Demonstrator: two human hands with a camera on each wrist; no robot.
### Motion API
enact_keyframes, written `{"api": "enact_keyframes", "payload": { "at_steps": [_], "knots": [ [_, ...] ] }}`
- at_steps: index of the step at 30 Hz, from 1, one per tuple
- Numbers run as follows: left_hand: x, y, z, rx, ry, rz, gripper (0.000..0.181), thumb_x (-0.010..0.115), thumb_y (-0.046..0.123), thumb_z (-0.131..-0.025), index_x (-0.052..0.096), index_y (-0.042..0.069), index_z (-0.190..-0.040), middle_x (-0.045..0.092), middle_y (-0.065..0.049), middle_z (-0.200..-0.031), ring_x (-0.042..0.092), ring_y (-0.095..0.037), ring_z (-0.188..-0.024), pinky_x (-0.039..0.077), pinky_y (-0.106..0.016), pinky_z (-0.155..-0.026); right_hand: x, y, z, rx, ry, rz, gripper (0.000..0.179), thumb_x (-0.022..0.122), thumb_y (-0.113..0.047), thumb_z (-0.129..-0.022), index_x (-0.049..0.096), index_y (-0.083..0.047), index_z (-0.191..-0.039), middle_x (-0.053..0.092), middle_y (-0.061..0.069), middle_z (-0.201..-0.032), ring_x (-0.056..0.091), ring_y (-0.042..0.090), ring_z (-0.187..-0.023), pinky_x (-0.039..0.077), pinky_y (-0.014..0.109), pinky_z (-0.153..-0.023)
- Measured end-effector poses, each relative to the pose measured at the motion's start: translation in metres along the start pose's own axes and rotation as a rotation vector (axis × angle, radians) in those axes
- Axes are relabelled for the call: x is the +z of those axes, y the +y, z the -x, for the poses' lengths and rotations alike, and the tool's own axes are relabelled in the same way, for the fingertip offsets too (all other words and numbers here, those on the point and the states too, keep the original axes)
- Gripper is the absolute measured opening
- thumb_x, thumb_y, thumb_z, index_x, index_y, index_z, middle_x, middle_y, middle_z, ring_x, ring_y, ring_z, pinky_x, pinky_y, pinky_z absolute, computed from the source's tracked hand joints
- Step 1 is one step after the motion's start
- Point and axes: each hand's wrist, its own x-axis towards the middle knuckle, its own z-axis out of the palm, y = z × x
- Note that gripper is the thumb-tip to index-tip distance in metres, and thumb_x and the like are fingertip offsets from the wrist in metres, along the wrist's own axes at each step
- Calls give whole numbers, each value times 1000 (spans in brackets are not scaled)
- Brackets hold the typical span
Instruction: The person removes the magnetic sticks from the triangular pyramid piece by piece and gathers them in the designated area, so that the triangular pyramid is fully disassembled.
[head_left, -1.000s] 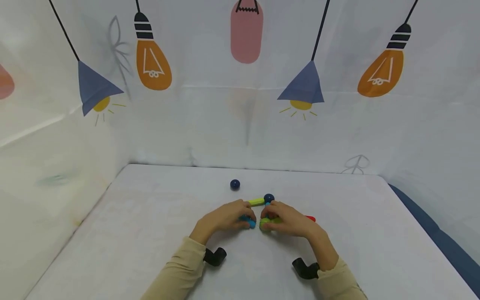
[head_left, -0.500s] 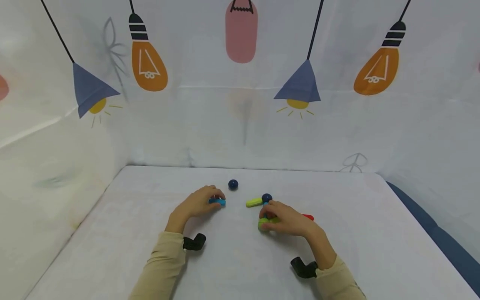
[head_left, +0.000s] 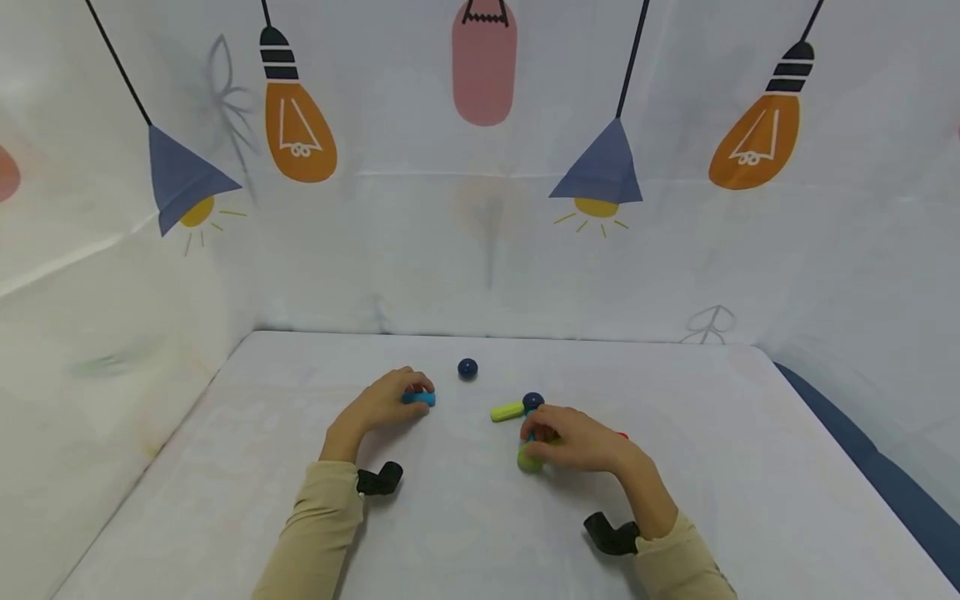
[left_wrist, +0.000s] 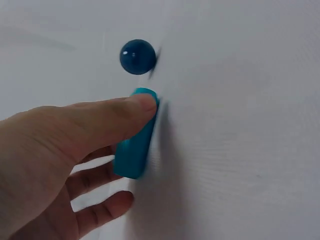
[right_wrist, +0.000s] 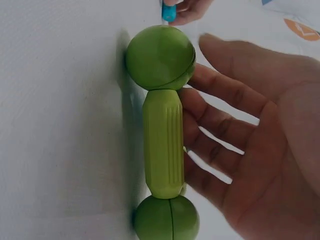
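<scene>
In the head view my left hand (head_left: 378, 406) pinches a light blue toy rod (head_left: 422, 399); the left wrist view shows the thumb along the rod (left_wrist: 132, 156) and fingertips behind it. A loose navy ball (left_wrist: 138, 57) lies just beyond. My right hand (head_left: 576, 439) is at a ball-and-rod build. In the right wrist view, its bent fingers sit behind a ridged green rod (right_wrist: 163, 145) with a green ball (right_wrist: 159, 57) at one end and a second green ball (right_wrist: 166, 221) at the other. A gap shows between thumb and ball.
Beyond the right hand, a yellow-green rod (head_left: 507, 412) joins another navy ball (head_left: 533, 401). A red tip (head_left: 622, 435) peeks out behind that hand. Everything lies on a white table (head_left: 300, 517), with a printed white sheet (head_left: 420, 250) behind it.
My left hand has carried the blue rod away from the build, leftward and farther back. The right hand stays almost in place, while the near green ball sits slightly lower relative to it.
</scene>
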Motion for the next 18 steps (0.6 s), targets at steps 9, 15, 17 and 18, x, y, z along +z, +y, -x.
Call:
{"api": "enact_keyframes", "payload": {
  "at_steps": [9, 15, 17, 18],
  "knots": [
    [-12, 27, -3, 3, 67, 4, 25, 61, 24, -92, 62, 12, -113, 62, -3, -106, 58, -22, -100, 48, -39, -80, -2, 0, -2, 202, 259, 90, 30, 60, -22, -92, 58, -10, -119, 59, 4, -106, 56, 17, -97, 49, 36, -81],
    [6, 55, -14, 84, 88, -2, 23, 62, 21, -92, 62, 12, -113, 64, -2, -105, 60, -18, -96, 48, -35, -80, 3, 7, -6, 275, 246, 101, 41, 60, -19, -92, 51, -7, -130, 59, 9, -110, 57, 20, -97, 51, 38, -81],
    [16, 64, -18, 114, 64, -6, 24, 61, 21, -92, 62, 11, -114, 64, -4, -106, 60, -18, -96, 49, -35, -80, 5, 9, -7, 272, 251, 97, 41, 61, -17, -91, 51, -6, -130, 59, 8, -108, 57, 18, -94, 51, 37, -80],
    [22, 67, -20, 125, 48, -8, 25, 60, 21, -93, 61, 11, -115, 64, -5, -106, 60, -18, -96, 49, -34, -80, 6, 9, -7, 274, 255, 90, 40, 61, -17, -91, 52, -7, -129, 59, 7, -107, 57, 18, -93, 51, 36, -78]
  ]
}}
